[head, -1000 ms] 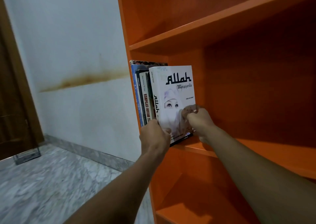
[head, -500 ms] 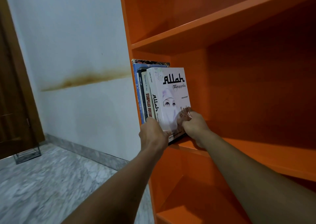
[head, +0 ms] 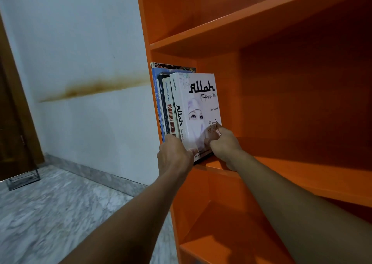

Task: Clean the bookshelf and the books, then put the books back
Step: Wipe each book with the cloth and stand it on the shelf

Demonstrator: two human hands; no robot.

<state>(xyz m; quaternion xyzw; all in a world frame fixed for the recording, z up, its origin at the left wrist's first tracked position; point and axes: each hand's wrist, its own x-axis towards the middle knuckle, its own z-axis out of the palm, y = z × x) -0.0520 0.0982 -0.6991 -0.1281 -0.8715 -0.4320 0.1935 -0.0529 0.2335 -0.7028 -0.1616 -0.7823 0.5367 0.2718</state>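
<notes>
The white book (head: 201, 102) stood outermost in the row of books (head: 163, 102) at the left end of the shelf (head: 302, 175). Your left hand (head: 174, 156) gripped its lower spine; your right hand (head: 223, 145) lay curled against the cover, perhaps pinching it. With nothing propping its right side, an early release could have toppled it.

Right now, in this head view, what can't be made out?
Head view:
- Left hand: its back hides the fingers; grip unclear.
- Kompilasi Hukum book: title's end covered by the left hand.
- Blue book: spine text too small, blurred.
- Patterned book: only top edge shows above others.
- White Allah book: bottom cover text partly behind the right hand.
- Orange bookshelf: right side, top cut by frame edge.
</notes>
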